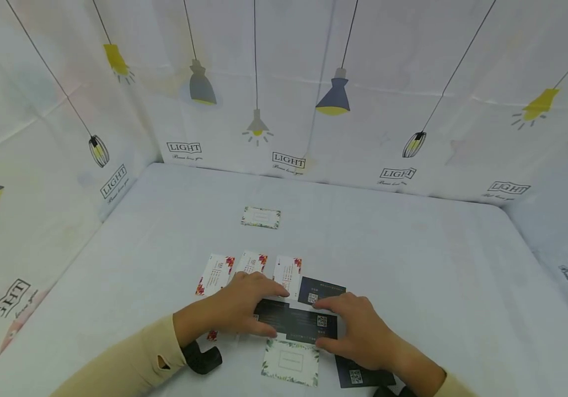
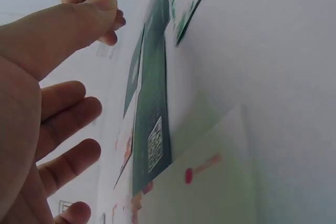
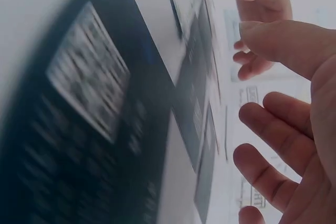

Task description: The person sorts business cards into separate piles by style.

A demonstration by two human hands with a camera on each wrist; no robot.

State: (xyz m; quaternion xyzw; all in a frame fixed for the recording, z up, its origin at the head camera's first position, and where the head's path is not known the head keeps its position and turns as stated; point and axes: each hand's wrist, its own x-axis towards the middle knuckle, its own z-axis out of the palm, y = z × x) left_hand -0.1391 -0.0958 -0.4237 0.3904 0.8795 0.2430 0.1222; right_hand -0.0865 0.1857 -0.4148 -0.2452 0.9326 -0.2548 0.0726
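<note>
Two overlapping dark business cards (image 1: 311, 324) with QR codes lie end to end on the white table between my hands. My left hand (image 1: 238, 306) is over their left end, its thumb and fingers spread apart and holding nothing. From the other side my right hand (image 1: 360, 331) reaches in, fingertips close to the right end of the dark pair. In both wrist views the fingers are loosely bent around bare air. A white leaf-bordered card (image 1: 290, 362) lies just below the pair, and another dark card (image 1: 363, 376) is partly hidden under my right forearm.
Above my hands lie white cards with red flowers (image 1: 215, 274), (image 1: 288, 273) and a dark card (image 1: 321, 289). Farther back is one more leaf-bordered card (image 1: 261, 217). Printed lamp-pattern cloth (image 1: 284, 82) walls the table's back and sides. A black wrist mount (image 1: 204, 359) sits at the left cuff.
</note>
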